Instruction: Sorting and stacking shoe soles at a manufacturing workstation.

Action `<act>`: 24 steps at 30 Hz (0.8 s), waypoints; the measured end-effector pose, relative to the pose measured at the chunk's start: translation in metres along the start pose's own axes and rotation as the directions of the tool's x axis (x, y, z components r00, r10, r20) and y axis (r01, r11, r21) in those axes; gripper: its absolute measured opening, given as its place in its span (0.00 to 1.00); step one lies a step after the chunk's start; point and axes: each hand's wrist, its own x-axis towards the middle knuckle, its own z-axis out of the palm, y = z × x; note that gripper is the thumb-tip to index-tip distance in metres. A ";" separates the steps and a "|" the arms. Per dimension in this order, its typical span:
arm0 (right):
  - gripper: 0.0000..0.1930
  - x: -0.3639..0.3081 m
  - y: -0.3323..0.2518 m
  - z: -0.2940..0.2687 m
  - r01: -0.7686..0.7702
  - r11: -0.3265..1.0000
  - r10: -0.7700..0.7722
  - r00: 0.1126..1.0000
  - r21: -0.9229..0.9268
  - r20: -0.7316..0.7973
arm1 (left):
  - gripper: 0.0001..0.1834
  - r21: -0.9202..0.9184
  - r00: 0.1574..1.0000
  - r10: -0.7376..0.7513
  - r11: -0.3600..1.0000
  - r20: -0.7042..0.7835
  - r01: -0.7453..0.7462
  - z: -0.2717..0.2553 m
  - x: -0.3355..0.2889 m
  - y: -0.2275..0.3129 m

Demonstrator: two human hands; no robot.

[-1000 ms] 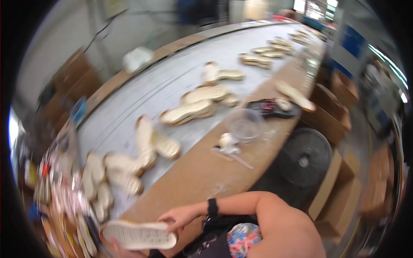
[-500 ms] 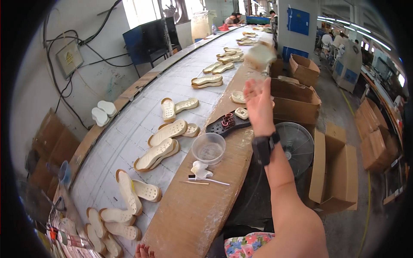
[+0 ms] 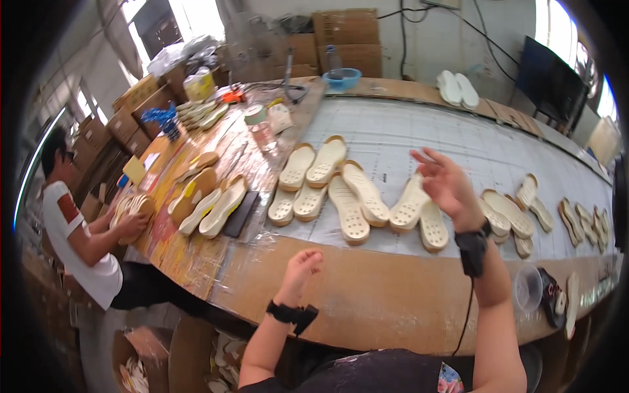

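- Head view: I see pale soles (image 3: 357,196) on the white belt (image 3: 400,128).
- Right hand (image 3: 451,190): fingers loosely spread, partly hiding one sole (image 3: 407,208); contact unclear.
- Left hand (image 3: 300,276): fingers curled, on the wearer's side of the belt; I cannot tell whether pinching.

Works at a white worktop (image 3: 386,128) strewn with cream shoe soles (image 3: 365,194).
Holds opened right hand (image 3: 449,190) above the worktop, curled left hand (image 3: 301,274) before its near edge; has blue basin (image 3: 342,81) at its far-left corner, co-worker (image 3: 82,245) left of it.
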 end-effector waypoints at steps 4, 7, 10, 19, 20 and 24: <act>0.09 0.110 0.116 0.034 -0.212 0.871 0.264 0.963 -0.443 0.057 | 0.13 -0.082 0.983 0.049 0.995 -0.174 -0.064 -0.058 0.062 0.030; 0.09 0.164 0.219 0.028 -0.086 0.663 0.233 0.968 -0.744 0.097 | 0.17 -0.104 0.930 -0.013 0.994 -0.366 -0.027 -0.084 0.106 0.026; 0.10 0.199 0.281 0.014 0.425 -0.081 -0.157 0.888 -0.901 0.433 | 0.25 -0.085 0.865 -0.084 0.995 -0.494 0.047 -0.087 0.128 0.019; 0.09 0.243 0.261 0.017 0.520 -0.390 -0.276 0.721 -0.760 0.635 | 0.27 -0.261 0.858 -0.094 0.964 -0.505 -0.048 -0.094 0.153 0.008; 0.09 0.231 0.257 0.025 0.524 -0.388 -0.266 0.724 -0.758 0.637 | 0.27 -0.268 0.854 -0.101 0.962 -0.511 -0.046 -0.099 0.154 0.008; 0.10 0.201 0.266 0.024 0.565 -0.197 0.100 0.824 -0.801 0.557 | 0.22 -0.310 0.895 -0.107 0.950 -0.433 -0.037 -0.106 0.158 0.006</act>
